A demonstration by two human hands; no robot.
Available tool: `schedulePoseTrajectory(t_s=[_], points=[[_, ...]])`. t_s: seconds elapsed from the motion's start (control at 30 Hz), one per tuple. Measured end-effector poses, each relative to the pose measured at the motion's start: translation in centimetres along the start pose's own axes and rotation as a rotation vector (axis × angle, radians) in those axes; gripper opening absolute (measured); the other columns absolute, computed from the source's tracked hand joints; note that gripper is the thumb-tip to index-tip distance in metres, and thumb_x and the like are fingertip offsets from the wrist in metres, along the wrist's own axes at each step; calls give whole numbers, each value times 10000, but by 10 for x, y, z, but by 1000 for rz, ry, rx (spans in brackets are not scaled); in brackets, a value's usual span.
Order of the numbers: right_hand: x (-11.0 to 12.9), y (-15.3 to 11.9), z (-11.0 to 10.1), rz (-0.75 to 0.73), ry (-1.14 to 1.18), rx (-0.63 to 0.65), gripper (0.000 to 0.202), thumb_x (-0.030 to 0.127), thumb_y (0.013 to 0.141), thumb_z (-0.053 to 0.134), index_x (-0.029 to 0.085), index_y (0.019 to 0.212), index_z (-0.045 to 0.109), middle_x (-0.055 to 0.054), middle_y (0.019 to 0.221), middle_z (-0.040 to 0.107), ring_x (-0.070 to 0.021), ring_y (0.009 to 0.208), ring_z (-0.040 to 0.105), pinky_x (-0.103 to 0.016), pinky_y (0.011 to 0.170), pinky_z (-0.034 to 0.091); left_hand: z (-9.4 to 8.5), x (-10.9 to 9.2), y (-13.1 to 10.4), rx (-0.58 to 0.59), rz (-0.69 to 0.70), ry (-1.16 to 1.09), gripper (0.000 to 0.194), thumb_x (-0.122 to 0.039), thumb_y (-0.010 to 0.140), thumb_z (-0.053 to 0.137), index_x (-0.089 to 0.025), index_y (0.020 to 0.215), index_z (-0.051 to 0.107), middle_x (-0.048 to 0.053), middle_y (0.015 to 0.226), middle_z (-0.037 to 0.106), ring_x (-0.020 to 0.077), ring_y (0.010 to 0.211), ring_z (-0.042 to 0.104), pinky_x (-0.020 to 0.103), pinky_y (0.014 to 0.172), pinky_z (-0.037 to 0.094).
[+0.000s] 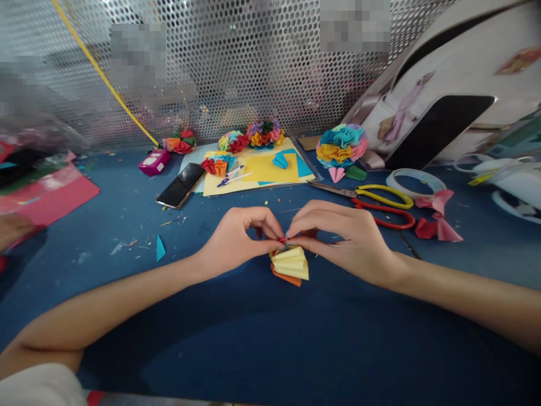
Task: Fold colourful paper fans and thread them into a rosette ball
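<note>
Both hands meet at the middle of the blue table, pinching at a small folded paper flower with pale yellow and orange pleats hanging down. My left hand is closed, thumb and index finger gripping its red top edge. My right hand is closed too, fingertips pressed together at the same spot; a thin thread seems to run near them, but the fingertips hide most of what they hold. Just beyond the right hand lie scissors with one yellow and one red handle.
Behind the hands lie a phone, pens, yellow paper and several finished paper flowers. Tape and a pink paper bow are at right, before a pale backpack. A perforated metal screen closes off the back.
</note>
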State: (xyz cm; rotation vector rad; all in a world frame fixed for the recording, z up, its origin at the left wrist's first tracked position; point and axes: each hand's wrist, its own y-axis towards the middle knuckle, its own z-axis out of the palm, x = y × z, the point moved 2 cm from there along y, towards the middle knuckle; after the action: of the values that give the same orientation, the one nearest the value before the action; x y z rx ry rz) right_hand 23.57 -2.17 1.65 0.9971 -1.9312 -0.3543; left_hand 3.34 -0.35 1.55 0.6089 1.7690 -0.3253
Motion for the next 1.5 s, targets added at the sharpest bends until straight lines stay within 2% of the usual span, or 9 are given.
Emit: schedulePoseTrajectory(t_s=[0.17, 0.43, 0.67, 1.13, 1.33, 1.5], points=[[-2, 0, -1, 10, -20, 8, 88, 232, 973, 676, 234, 899, 724, -39, 889, 729, -152, 757, 677, -261, 672, 567, -3, -1, 0, -4, -3, 41, 74, -171, 769, 804, -145, 790, 737, 21, 732, 767, 128, 699, 711, 229, 674, 518], [-3, -1, -2, 8, -38, -14, 82, 196, 962, 685, 235, 893, 708, -31, 881, 722, -144, 741, 663, -257, 658, 554, -7, -6, 1, -2, 17, 94, 89, -224, 841, 760, -158, 808, 810, 39, 786, 793, 136, 717, 690, 234, 681, 524], [0, 2, -1, -62, -65, -28, 103, 145, 957, 683, 231, 901, 694, -30, 880, 714, -151, 787, 671, -258, 689, 549, -7, -3, 3, -10, 17, 70, 91, -209, 831, 749, -155, 780, 802, 37, 756, 783, 129, 688, 670, 228, 653, 497], [-5, 2, 2, -11, -27, -12, 105, 123, 945, 697, 215, 903, 670, -11, 876, 667, -122, 732, 631, -231, 653, 533, -3, 3, 1, -72, -41, -16, 64, -183, 790, 778, -143, 751, 809, 32, 717, 779, 113, 643, 661, 205, 633, 521], [-9, 2, 2, 12, -36, -17, 98, 124, 950, 687, 212, 914, 666, -4, 873, 659, -120, 733, 630, -229, 645, 518, -4, 3, 1, -53, -17, 18, 103, -202, 840, 740, -151, 827, 828, 37, 759, 793, 127, 678, 692, 226, 670, 547], [-11, 1, 1, 21, -34, -21, 102, 111, 943, 690, 208, 919, 666, -3, 877, 656, -115, 724, 630, -223, 632, 514, -4, 2, 2, -57, -8, 105, 147, -167, 849, 698, -162, 887, 840, 32, 794, 807, 134, 716, 696, 228, 654, 516]])
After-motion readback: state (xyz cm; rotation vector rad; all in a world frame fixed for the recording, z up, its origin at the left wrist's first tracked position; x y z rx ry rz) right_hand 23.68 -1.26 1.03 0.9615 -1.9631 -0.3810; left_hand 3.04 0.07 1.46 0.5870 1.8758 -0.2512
